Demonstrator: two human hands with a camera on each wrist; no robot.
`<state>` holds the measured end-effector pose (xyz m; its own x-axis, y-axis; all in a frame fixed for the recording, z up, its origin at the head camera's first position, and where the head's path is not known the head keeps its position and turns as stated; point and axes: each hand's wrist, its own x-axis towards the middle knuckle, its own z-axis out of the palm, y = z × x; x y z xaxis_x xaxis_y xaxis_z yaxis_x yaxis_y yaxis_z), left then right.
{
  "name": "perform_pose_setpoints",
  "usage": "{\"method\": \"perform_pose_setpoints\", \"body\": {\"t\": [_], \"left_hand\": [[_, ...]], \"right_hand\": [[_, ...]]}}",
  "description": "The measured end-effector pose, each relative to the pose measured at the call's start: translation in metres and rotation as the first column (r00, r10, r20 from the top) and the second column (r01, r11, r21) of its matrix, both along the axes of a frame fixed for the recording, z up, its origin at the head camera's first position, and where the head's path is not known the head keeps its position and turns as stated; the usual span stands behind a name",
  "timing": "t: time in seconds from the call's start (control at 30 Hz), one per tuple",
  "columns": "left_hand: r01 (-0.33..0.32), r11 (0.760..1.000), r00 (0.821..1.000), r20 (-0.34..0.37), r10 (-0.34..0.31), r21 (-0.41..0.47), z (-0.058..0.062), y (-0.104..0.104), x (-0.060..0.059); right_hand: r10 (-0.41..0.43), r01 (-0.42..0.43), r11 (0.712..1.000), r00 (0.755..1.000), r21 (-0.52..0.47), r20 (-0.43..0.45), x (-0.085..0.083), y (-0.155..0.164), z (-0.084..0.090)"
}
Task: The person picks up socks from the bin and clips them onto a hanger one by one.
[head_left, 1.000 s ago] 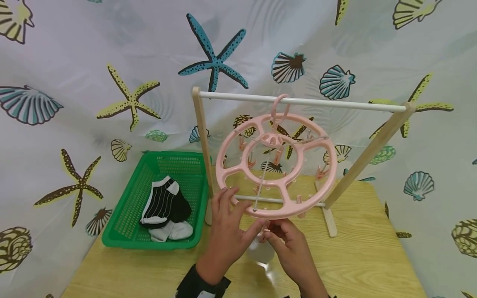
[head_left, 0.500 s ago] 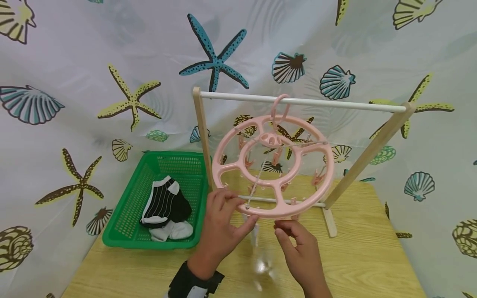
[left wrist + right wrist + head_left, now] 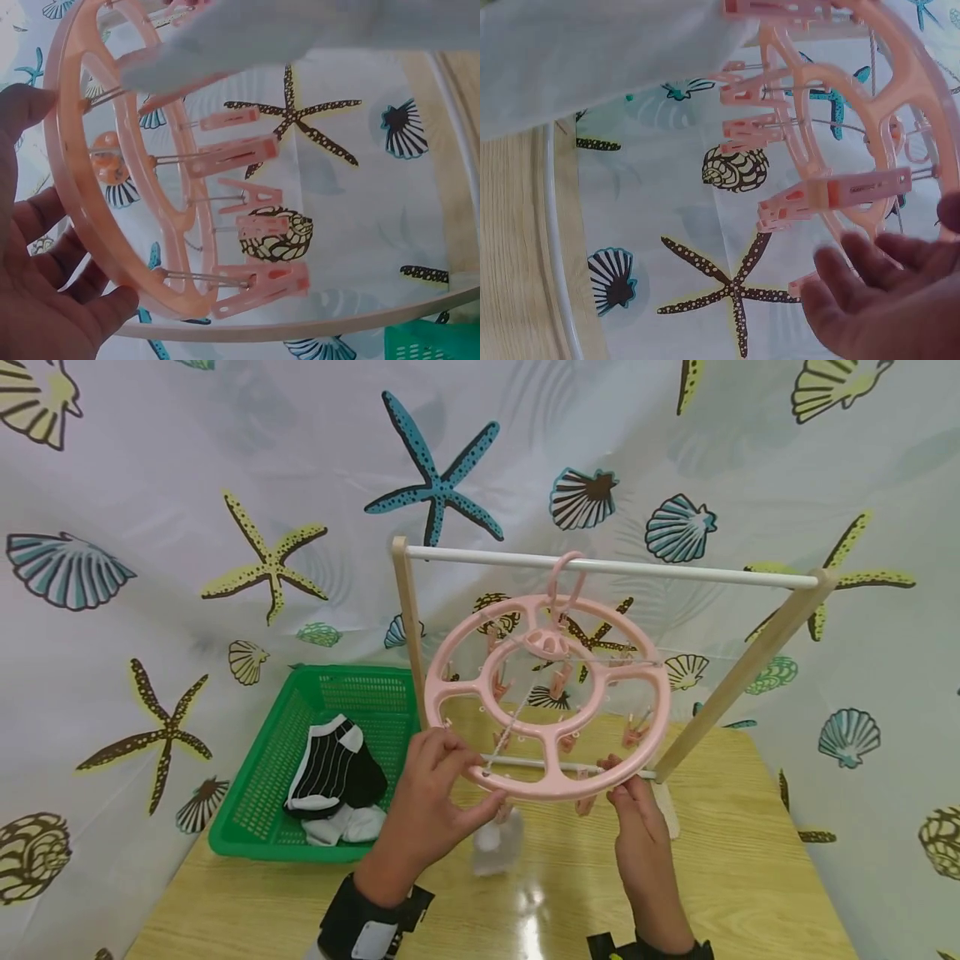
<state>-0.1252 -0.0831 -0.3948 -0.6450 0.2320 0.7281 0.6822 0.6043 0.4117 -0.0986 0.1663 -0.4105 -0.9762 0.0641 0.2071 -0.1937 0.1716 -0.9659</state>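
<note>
Tabletop, basket of socks; hands at hanger, left's pinch clear, right's hold uncertain

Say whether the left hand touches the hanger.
Touching. The left wrist view shows the left hand gripping the hanger, its fingers against the rim.

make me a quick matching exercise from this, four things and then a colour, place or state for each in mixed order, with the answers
Things
1. basket
2. hanger
3. striped sock
4. left hand

Colour, place or state
A. holding the hanger
B. hooked over the rail
C. green
D. inside the basket

Right pairs: 1-C, 2-B, 3-D, 4-A
</note>
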Motion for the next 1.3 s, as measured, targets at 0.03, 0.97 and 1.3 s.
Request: {"method": "perform_pose_setpoints", "body": {"t": [0.03,0.97,1.3], "left_hand": [[0.001,1.0,1.0,0.003,-0.001,-0.009,0.001,-0.001,0.0],[0.171,0.96,0.984,0.092,-0.154,-0.222,0.025,-0.041,-0.025],[0.176,0.984,0.984,0.016,-0.176,-0.031,0.01,-0.057,-0.042]], "right_hand": [[0.045,-0.045,0.999,0.999,-0.01,0.018,-0.003,0.001,0.0],[0.276,-0.277,0.96,0.961,0.042,0.024,-0.003,-0.008,-0.01],[0.09,-0.089,0.995,0.996,-0.046,0.013,-0.002,-0.016,-0.012]]}}
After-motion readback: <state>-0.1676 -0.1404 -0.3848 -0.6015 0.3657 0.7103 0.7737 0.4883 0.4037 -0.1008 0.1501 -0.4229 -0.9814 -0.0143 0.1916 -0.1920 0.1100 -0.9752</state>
